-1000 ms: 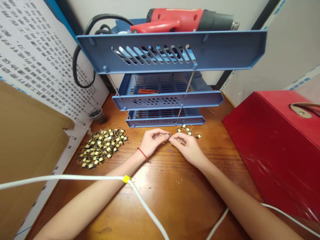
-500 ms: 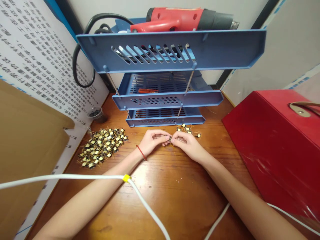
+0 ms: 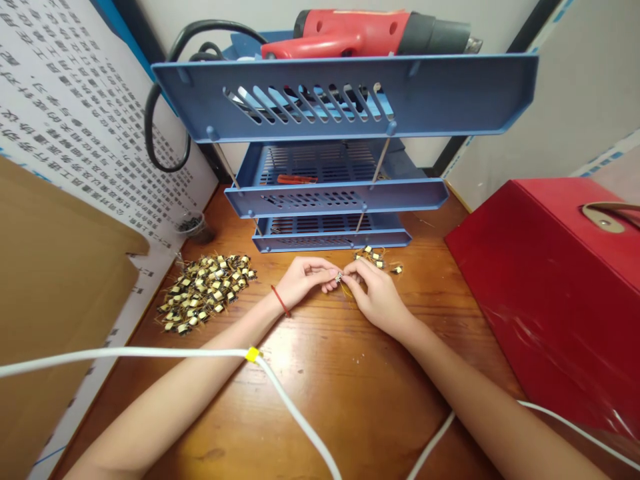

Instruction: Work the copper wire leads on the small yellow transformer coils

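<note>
While component (image 3: 339,277) handheld, heat-gun (image 3: 373,32) in tray (image 3: 460,97)

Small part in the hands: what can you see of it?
The part is tiny, pale with dark bits, with thin yellowish wires trailing toward the viewer. The left hand and right hand pinch it over the brown table, before the blue trays. Material and exact tilt are too small to tell.
</note>
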### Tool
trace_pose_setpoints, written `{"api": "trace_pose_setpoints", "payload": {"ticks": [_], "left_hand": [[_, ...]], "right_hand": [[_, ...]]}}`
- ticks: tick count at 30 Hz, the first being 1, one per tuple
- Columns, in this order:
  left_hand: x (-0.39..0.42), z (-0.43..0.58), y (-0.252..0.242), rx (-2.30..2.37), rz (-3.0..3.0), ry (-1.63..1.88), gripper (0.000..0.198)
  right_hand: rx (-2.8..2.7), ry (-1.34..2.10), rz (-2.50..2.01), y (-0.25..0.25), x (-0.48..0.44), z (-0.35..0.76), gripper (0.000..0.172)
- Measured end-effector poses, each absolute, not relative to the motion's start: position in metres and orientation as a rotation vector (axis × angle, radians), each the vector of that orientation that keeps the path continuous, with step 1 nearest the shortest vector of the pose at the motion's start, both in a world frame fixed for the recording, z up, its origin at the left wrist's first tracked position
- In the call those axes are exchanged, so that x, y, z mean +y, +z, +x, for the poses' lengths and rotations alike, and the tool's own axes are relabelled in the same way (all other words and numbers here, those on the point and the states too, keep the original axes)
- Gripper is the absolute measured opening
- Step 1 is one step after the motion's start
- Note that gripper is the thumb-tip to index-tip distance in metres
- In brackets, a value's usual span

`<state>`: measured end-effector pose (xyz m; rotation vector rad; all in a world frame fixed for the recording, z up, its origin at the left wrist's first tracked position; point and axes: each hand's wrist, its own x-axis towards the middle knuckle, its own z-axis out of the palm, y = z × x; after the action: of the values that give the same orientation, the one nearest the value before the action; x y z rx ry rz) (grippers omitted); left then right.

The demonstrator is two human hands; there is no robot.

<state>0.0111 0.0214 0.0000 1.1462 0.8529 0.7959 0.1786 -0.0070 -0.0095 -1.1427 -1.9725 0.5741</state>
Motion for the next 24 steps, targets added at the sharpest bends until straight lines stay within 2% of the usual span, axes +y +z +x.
{"api": "trace_pose_setpoints", "payload": {"ticks": [7,24], "left_hand": [[0.0229,0.0123,0.0002,0.857,1.142,0.782,0.021],[0.0235,0.0108,0.004,0.859,1.363,0.588,0.014]], "right_hand": [[-2.057,0.421,-1.137,-0.015,-0.0048,0.1816,0.015],[-2.073,0.495,-1.021,-0.0145,-0.0065,0.1821,0.014]]}}
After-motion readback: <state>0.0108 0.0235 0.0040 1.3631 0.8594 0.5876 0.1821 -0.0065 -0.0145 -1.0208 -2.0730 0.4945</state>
